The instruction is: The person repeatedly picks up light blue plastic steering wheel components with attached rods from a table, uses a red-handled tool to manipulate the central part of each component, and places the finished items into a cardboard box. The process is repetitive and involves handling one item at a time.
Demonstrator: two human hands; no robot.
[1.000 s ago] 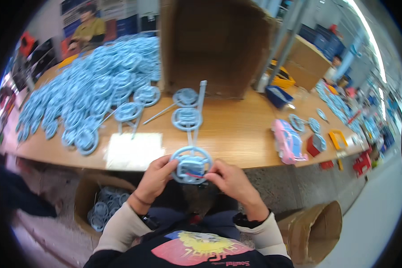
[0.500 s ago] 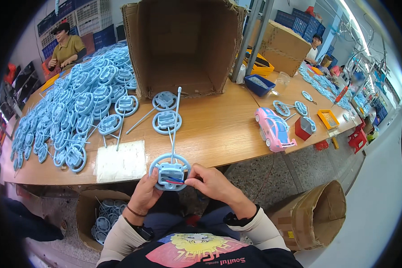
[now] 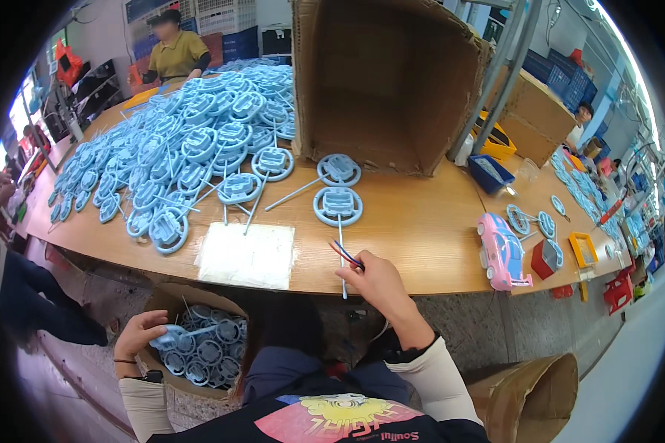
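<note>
At the lower left, my left hand (image 3: 137, 334) grips a light blue toy steering wheel (image 3: 173, 337) by its rim, its thin rod pointing right. It is held over a cardboard box (image 3: 167, 298) with several similar wheels inside. My right hand (image 3: 380, 282) is above the table's front edge, thumb and fingers pinched on red and blue wires (image 3: 346, 254). Beside those fingertips, the rod of another blue steering wheel (image 3: 338, 205) runs toward me along the tabletop. A second wheel (image 3: 339, 170) lies just behind it.
A large heap of blue steering wheels (image 3: 199, 140) covers the table's left side. An open cardboard carton (image 3: 391, 96) stands at the back. A white sheet (image 3: 245, 255), a pink toy car (image 3: 502, 251), a red bin (image 3: 546, 259) and another carton (image 3: 528, 395) surround my workspace.
My left hand has carried the steering wheel from in front of me down left to the box. My right hand, still pinching wires, has parted from that wheel. The view has shifted left.
</note>
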